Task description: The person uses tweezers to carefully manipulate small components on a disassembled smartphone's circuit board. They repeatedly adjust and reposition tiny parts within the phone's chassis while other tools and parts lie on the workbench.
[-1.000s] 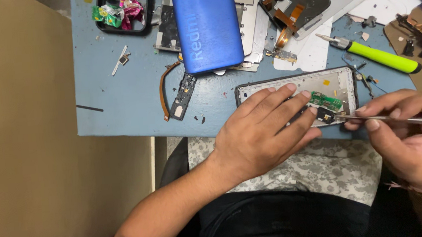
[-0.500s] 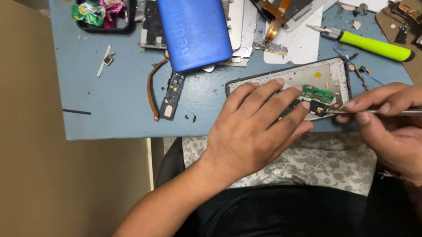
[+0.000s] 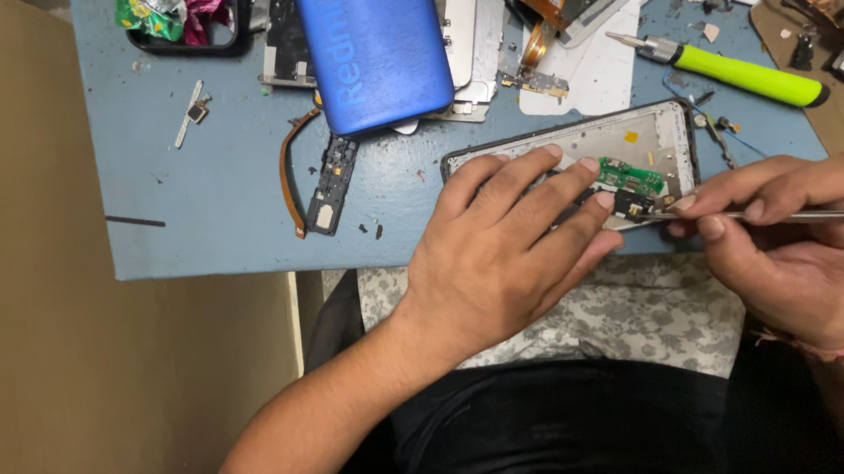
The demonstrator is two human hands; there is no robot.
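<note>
An opened phone frame [image 3: 655, 133] lies at the near edge of the blue table [image 3: 219, 203]. My left hand [image 3: 503, 251] rests flat on the frame, fingers spread, fingertips beside a small green circuit board [image 3: 631, 179] inside it. My right hand [image 3: 794, 248] pinches thin metal tweezers [image 3: 792, 217], whose tip touches the dark parts next to the green board. A beaded bracelet circles my right wrist.
A blue phone back cover [image 3: 372, 45] lies at the far middle over metal phone parts. A green-handled screwdriver [image 3: 740, 71] lies at the right. A black flex part [image 3: 322, 180], a tray with candy wrappers [image 3: 178, 10] and small loose pieces lie on the table.
The view has shifted slightly; both hands stay on the frame. The tweezers' tip remains at the green board, with only small finger movement.
</note>
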